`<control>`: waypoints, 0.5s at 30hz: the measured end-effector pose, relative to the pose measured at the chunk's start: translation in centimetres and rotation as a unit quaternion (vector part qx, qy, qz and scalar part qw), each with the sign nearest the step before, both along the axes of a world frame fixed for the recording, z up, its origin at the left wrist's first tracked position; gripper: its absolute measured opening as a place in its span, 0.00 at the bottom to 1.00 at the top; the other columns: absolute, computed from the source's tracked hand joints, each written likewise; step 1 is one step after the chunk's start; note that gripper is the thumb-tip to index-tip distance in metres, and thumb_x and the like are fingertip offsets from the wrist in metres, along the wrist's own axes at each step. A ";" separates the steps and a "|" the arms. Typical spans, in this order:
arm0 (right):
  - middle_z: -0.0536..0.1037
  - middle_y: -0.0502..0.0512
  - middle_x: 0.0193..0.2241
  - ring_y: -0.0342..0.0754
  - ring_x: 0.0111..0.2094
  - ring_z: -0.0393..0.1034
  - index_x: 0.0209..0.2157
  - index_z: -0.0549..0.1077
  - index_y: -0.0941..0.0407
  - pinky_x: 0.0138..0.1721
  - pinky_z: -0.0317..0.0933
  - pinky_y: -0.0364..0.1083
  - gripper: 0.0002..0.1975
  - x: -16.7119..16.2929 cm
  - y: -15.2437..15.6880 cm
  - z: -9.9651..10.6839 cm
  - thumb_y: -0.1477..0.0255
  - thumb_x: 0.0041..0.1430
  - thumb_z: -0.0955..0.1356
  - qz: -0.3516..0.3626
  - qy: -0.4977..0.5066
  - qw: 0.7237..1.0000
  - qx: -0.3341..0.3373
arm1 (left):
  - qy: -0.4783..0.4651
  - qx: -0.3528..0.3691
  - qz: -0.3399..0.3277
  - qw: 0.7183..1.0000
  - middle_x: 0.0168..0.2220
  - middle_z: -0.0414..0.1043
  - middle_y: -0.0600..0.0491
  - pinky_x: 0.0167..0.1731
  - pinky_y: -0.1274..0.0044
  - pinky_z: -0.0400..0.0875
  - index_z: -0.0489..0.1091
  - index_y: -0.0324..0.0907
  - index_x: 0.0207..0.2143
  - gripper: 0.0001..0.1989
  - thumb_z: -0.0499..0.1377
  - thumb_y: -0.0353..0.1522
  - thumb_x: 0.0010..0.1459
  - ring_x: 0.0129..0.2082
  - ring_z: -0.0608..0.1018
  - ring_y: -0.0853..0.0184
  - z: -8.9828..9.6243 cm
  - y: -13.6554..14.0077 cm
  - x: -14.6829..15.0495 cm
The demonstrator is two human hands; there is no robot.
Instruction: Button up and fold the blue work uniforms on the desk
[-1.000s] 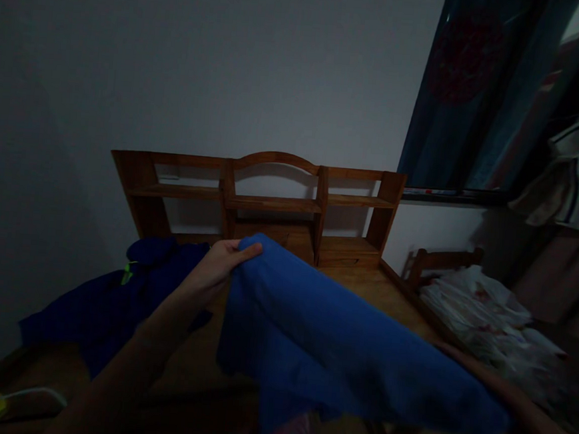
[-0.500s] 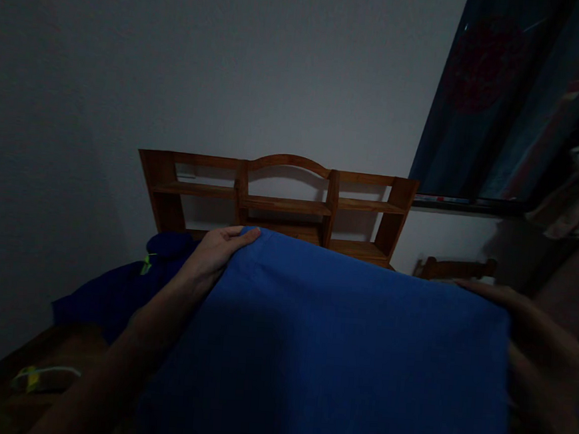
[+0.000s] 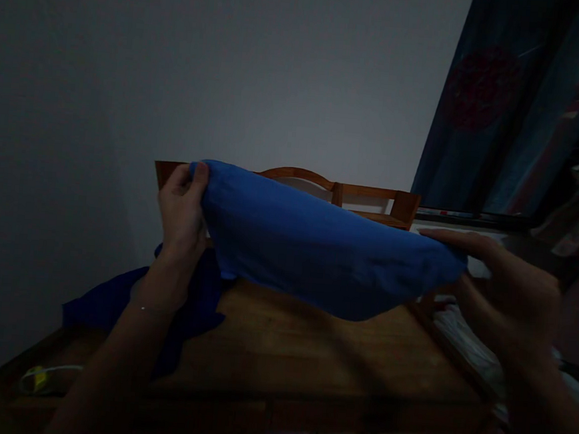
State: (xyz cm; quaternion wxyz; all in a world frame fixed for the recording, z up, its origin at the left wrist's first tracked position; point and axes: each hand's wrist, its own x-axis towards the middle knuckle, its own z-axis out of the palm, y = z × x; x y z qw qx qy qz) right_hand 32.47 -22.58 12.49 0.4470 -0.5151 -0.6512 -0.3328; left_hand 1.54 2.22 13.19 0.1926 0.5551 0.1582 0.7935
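A piece of blue cloth (image 3: 317,242) is stretched in the air between my two hands, above a wooden desk (image 3: 279,350). My left hand (image 3: 182,212) pinches its upper left corner between thumb and fingers. At the right end, my right hand (image 3: 508,294) grips the other corner, fingers reaching along the top edge. The right side sits lower than the left, and the lower edge hangs free over the desk. Whether the cloth is a garment cannot be made out.
A dark blue garment (image 3: 107,296) lies on the desk's left side. Near the front left corner is a white cord with a yellow piece (image 3: 40,376). A wooden shelf (image 3: 371,193) stands at the back against the wall. Clear plastic (image 3: 465,331) lies to the right of the desk.
Both hands have lifted the blue cloth, and its lower part has swung up, so that it spans a shorter height. The desk top now shows beneath it.
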 end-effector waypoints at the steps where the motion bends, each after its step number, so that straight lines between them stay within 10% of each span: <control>1: 0.77 0.51 0.39 0.44 0.35 0.72 0.46 0.72 0.54 0.33 0.61 0.40 0.14 -0.5 -0.6 0.0 0.70 0.59 0.64 0.000 0.001 1.000 0.000 | 0.001 0.014 0.063 0.998 0.31 0.64 0.55 0.35 0.82 0.62 0.68 0.33 0.38 0.19 0.55 0.42 0.59 0.31 0.65 0.75 0.3 -0.5 -0.4; 7: 0.78 0.50 0.36 0.47 0.34 0.73 0.40 0.75 0.51 0.34 0.65 0.42 0.09 -1.5 -1.7 -0.4 0.68 0.57 0.66 0.098 0.151 0.983 -0.047 | 0.098 0.025 0.335 0.937 0.28 0.61 0.57 0.32 0.81 0.59 0.67 0.37 0.34 0.18 0.48 0.42 0.63 0.28 0.62 0.75 1.7 -2.8 -2.4; 11: 0.76 0.54 0.40 0.49 0.39 0.71 0.40 0.74 0.56 0.38 0.65 0.43 0.11 0.3 1.8 -2.6 0.67 0.56 0.67 0.179 0.300 0.928 -0.126 | 0.293 -0.043 0.321 0.900 0.31 0.69 0.54 0.34 0.78 0.61 0.69 0.39 0.35 0.20 0.48 0.46 0.62 0.31 0.69 0.71 0.1 0.8 -1.3; 15: 0.76 0.54 0.30 0.45 0.29 0.70 0.43 0.71 0.59 0.32 0.63 0.43 0.17 3.8 7.8 -8.8 0.64 0.55 0.65 0.232 0.409 0.846 -0.253 | 0.483 -0.187 0.214 0.828 0.36 0.72 0.46 0.38 0.76 0.62 0.69 0.36 0.37 0.24 0.44 0.45 0.62 0.36 0.73 0.65 -6.1 6.6 2.2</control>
